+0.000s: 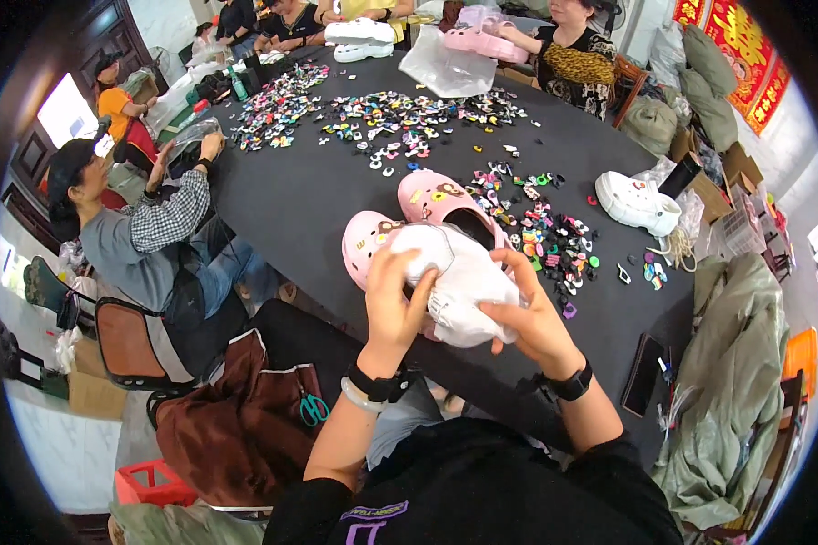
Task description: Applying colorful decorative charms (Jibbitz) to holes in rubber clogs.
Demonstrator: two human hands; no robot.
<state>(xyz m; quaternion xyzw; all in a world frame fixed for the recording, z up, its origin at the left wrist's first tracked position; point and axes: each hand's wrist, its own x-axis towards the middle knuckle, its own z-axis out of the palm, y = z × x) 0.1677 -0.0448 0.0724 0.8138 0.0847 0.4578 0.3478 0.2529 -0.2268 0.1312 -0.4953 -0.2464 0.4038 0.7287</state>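
Both hands meet over one white clog (pixel 463 295), held above the near edge of the black table (pixel 291 195), just in front of two pink clogs (pixel 427 213) that lie on the cloth; the left hand (pixel 393 304) curls over the shoe's left flank with fingers closed around it, thumb on top; the right hand (pixel 527 313) cups the right side from below, fingers (pixel 509 268) bent over the upper edge; neither hand is open, and both press directly on the shoe. By its look the clog is moulded foam, so likely light, springy and a little slick rather than fragile; it should give under the thumbs without marking, and the firm places to hold seem to be the sole rim and the heel, not the perforated top. Small coloured charms (pixel 545 236) lie scattered just right of the shoes; another white clog (pixel 636 202) sits well apart near the table's right edge.
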